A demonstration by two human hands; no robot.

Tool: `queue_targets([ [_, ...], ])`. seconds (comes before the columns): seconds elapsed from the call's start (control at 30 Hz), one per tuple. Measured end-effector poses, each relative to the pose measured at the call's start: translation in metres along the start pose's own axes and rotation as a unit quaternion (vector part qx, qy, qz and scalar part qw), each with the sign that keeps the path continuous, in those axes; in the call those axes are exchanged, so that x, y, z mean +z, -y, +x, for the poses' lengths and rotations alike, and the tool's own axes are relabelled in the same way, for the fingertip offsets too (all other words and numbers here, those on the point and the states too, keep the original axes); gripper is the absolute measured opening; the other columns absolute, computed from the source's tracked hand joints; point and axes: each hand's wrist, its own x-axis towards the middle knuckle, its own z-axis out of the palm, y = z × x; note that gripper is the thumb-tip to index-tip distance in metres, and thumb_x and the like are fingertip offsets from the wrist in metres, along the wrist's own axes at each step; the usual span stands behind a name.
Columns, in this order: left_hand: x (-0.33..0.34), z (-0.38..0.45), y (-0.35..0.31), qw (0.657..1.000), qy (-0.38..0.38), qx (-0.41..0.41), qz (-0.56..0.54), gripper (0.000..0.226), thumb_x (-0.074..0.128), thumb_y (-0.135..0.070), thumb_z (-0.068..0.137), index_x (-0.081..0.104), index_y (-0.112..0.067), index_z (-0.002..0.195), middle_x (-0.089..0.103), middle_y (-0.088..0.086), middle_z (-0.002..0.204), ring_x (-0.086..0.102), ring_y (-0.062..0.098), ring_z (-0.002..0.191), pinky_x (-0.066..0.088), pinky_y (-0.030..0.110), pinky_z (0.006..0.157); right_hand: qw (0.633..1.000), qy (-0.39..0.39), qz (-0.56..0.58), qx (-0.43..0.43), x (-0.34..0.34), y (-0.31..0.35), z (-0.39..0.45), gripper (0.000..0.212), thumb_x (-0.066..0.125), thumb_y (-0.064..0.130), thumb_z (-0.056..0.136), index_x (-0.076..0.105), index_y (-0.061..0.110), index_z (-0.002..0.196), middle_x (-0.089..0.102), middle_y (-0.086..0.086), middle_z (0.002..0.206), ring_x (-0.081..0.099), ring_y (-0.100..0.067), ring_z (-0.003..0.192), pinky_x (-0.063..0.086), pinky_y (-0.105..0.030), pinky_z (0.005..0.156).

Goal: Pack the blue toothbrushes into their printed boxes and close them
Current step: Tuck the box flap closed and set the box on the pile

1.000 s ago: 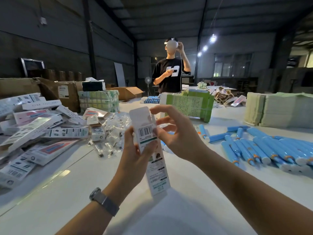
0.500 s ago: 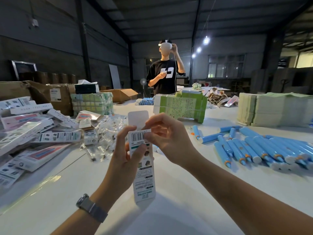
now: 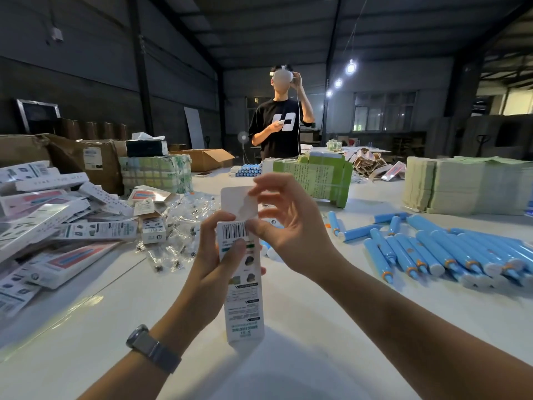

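Both hands hold one box [image 3: 243, 281] upright above the desk [image 3: 288, 313]: the left hand [image 3: 213, 267] wraps its middle with the thumb lying across the printed face, and the right hand [image 3: 285, 223] pinches the top edge by the barcode, its other fingers spread around the raised white flap [image 3: 238, 202]. Printing on the box reads upside down; "SONIC ELECTRIC" can be made out near its lower end, the smaller lines are too fine to read. A watch [image 3: 153, 349] sits on the left wrist. To the right, blue toothbrushes [image 3: 450, 252] lie in a loose row on the desk, well apart from the box. To the left, more printed boxes [image 3: 43, 226] are heaped, with small clear bags [image 3: 184, 223] beside them. Farther back stand a green carton [image 3: 317, 180] covered in unreadable text and pale stacks of flat card [image 3: 461, 186]. Beyond the desk a person [image 3: 281, 122] in a black T-shirt with a white block mark stands with one hand raised to the head.
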Motion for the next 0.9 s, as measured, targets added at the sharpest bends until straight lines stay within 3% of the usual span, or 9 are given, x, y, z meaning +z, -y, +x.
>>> queue_targets([
  [0.1, -0.0025, 0.0009, 0.0008, 0.999, 0.008, -0.025, -0.026, 0.024, 0.050, -0.031, 0.093, 0.042, -0.045, 0.111, 0.060, -0.006, 0.101, 0.069, 0.026, 0.086, 0.060, 0.032, 0.068, 1.000, -0.016, -0.023, 0.004, 0.0014, 0.0013, -0.0001, 0.080, 0.075, 0.004, 0.077, 0.035, 0.047, 0.132, 0.055, 0.008, 0.128, 0.062, -0.016, 0.105, 0.049, -0.025, 0.078],
  [0.17, -0.0024, 0.0009, 0.0020, 1.000, 0.011, -0.026, -0.007, 0.029, 0.048, -0.032, 0.094, 0.037, -0.048, 0.116, 0.060, -0.012, 0.102, 0.070, 0.027, 0.087, 0.060, 0.033, 0.070, 0.999, -0.012, -0.017, 0.024, 0.0002, 0.0017, 0.0003, 0.083, 0.075, 0.003, 0.079, 0.032, 0.045, 0.136, 0.062, 0.009, 0.123, 0.063, -0.015, 0.106, 0.048, -0.023, 0.080],
  [0.3, 0.0015, -0.0006, 0.0045, 1.000, -0.007, 0.017, 0.010, 0.043, 0.049, -0.023, 0.098, 0.029, -0.057, 0.117, 0.063, -0.012, 0.107, 0.070, 0.030, 0.086, 0.060, 0.038, 0.070, 0.997, -0.004, -0.073, 0.009, 0.0002, 0.0014, -0.0011, 0.057, 0.071, -0.002, 0.082, 0.051, 0.034, 0.121, 0.070, 0.014, 0.098, 0.066, -0.011, 0.100, 0.053, -0.031, 0.076],
  [0.37, 0.0014, -0.0009, 0.0042, 1.000, -0.020, 0.013, 0.001, 0.051, 0.051, -0.022, 0.099, 0.025, -0.063, 0.115, 0.066, -0.004, 0.107, 0.071, 0.034, 0.082, 0.060, 0.036, 0.070, 0.995, 0.008, -0.099, 0.014, 0.0027, 0.0012, -0.0042, 0.042, 0.067, -0.002, 0.085, 0.056, 0.029, 0.113, 0.071, 0.011, 0.097, 0.066, -0.014, 0.099, 0.055, -0.030, 0.072],
  [0.47, 0.0007, -0.0006, 0.0028, 0.999, -0.013, 0.021, 0.032, 0.052, 0.049, -0.020, 0.096, 0.025, -0.061, 0.118, 0.066, -0.005, 0.102, 0.071, 0.034, 0.079, 0.061, 0.038, 0.068, 0.994, 0.018, -0.108, 0.010, 0.0018, 0.0025, -0.0062, 0.025, 0.067, 0.007, 0.088, 0.060, 0.023, 0.107, 0.071, 0.009, 0.098, 0.065, -0.010, 0.096, 0.053, -0.026, 0.075],
  [0.53, 0.0020, -0.0005, 0.0017, 0.998, -0.013, 0.025, 0.058, 0.048, 0.049, -0.020, 0.096, 0.027, -0.056, 0.117, 0.065, -0.007, 0.097, 0.071, 0.032, 0.077, 0.062, 0.042, 0.067, 0.995, 0.005, -0.098, 0.011, 0.0010, 0.0048, -0.0035, 0.023, 0.067, 0.011, 0.090, 0.059, 0.024, 0.107, 0.070, 0.009, 0.090, 0.066, -0.008, 0.091, 0.053, -0.029, 0.076],
  [0.6, 0.0032, -0.0005, 0.0020, 0.996, -0.020, 0.029, 0.080, 0.051, 0.050, -0.012, 0.098, 0.026, -0.054, 0.113, 0.065, -0.008, 0.095, 0.072, 0.030, 0.075, 0.061, 0.035, 0.063, 0.997, 0.001, -0.076, 0.030, 0.0020, 0.0067, -0.0003, 0.028, 0.068, 0.010, 0.090, 0.057, 0.027, 0.109, 0.070, 0.008, 0.085, 0.066, -0.009, 0.088, 0.052, -0.028, 0.073],
  [0.73, 0.0030, 0.0000, 0.0034, 0.994, -0.038, 0.020, 0.096, 0.067, 0.054, 0.001, 0.096, 0.023, -0.056, 0.112, 0.068, -0.008, 0.093, 0.072, 0.027, 0.072, 0.057, 0.024, 0.060, 0.996, 0.035, -0.039, 0.078, 0.0038, 0.0045, -0.0007, 0.034, 0.067, 0.003, 0.089, 0.056, 0.025, 0.113, 0.070, 0.005, 0.097, 0.064, -0.010, 0.101, 0.055, -0.028, 0.075],
  [0.9, 0.0030, -0.0002, 0.0046, 0.991, -0.044, 0.026, 0.120, 0.072, 0.058, -0.002, 0.094, 0.024, -0.062, 0.116, 0.067, -0.014, 0.092, 0.072, 0.023, 0.075, 0.058, 0.023, 0.062, 0.995, 0.035, -0.026, 0.093, 0.0033, 0.0025, -0.0009, 0.023, 0.070, 0.005, 0.087, 0.062, 0.024, 0.098, 0.071, 0.002, 0.099, 0.065, -0.016, 0.101, 0.058, -0.037, 0.085],
])
